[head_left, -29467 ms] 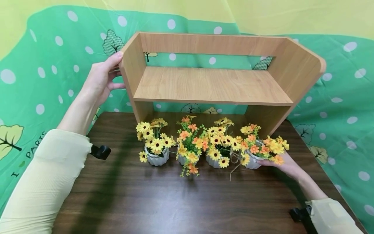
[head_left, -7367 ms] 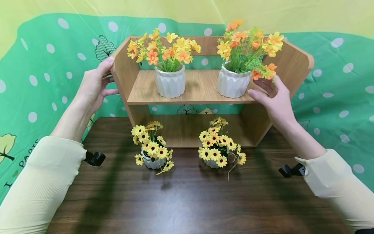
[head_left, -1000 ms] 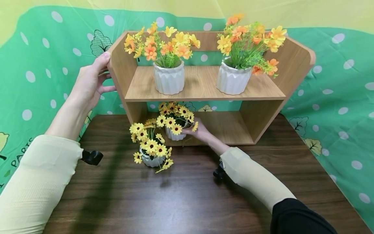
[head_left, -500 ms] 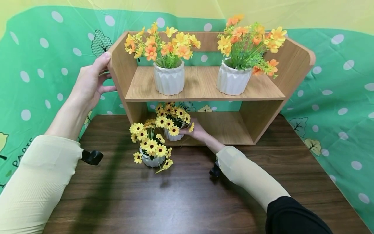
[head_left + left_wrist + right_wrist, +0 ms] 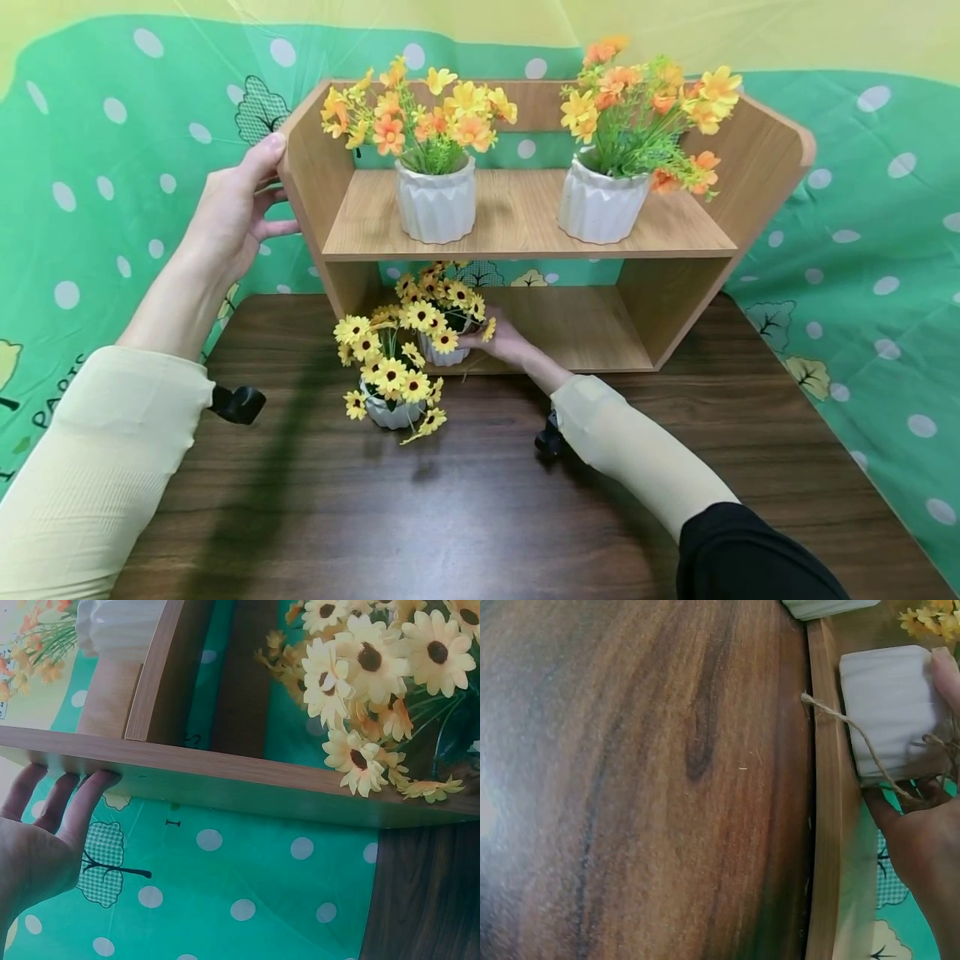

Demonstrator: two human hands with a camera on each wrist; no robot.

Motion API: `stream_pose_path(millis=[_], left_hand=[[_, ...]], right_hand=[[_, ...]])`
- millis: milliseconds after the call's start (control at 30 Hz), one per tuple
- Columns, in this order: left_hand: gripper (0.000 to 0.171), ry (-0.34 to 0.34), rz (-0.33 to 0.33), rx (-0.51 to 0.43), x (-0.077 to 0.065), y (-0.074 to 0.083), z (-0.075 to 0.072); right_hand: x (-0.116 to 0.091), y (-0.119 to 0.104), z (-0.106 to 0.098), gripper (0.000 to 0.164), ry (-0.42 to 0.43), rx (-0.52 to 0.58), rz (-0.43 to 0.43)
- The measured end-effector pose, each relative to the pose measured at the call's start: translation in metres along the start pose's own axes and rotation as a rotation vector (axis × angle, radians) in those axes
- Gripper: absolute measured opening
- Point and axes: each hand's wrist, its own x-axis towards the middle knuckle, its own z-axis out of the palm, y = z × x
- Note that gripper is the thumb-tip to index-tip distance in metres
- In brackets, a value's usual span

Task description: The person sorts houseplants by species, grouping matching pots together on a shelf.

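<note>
My left hand point(image 5: 228, 208) steadies the wooden shelf point(image 5: 525, 252) at its left side panel. In the left wrist view, its extended fingers point(image 5: 90, 799) press the panel's outer face. My right hand point(image 5: 504, 337) reaches into the lower level and grips a white-potted plant of yellow daisy-like flowers point(image 5: 447, 357) from its right side. Its pot, with loose twine point(image 5: 866, 742), is just behind the shelf's front edge in the right wrist view. Another yellow potted plant point(image 5: 390, 412) is on the table in front, overlapping the held one in the head view.
Two white pots with orange and yellow flowers, a left one point(image 5: 437, 204) and a right one point(image 5: 603, 204), stand on the upper board. Below lies the dark wood table point(image 5: 480, 517). A green dotted cloth point(image 5: 862, 250) hangs behind and beside the shelf.
Over the last second my right hand has shifted the held plant slightly left along the lower level. Earlier, all the plants stood on the table; the two orange ones now sit on the upper board.
</note>
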Motion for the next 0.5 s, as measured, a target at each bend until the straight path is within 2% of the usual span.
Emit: stream_pose_path(millis=[133,300,500], left_hand=[[0.063,0.003,0.0,0.007,0.0002,0.0004,0.001],[0.062,0.003,0.0,0.002,-0.0003,0.0005,0.0005],[0.061,0.003,0.005,-0.001,-0.0006,0.0003,0.0005]], right_hand=[[0.0017,0.002,-0.0002,0.062,-0.003,-0.022,-0.012],[0.0023,0.0029,-0.0002,0.066,-0.008,0.009,0.005],[0.0033,0.0027,-0.0002,0.064,-0.025,0.005,0.005]])
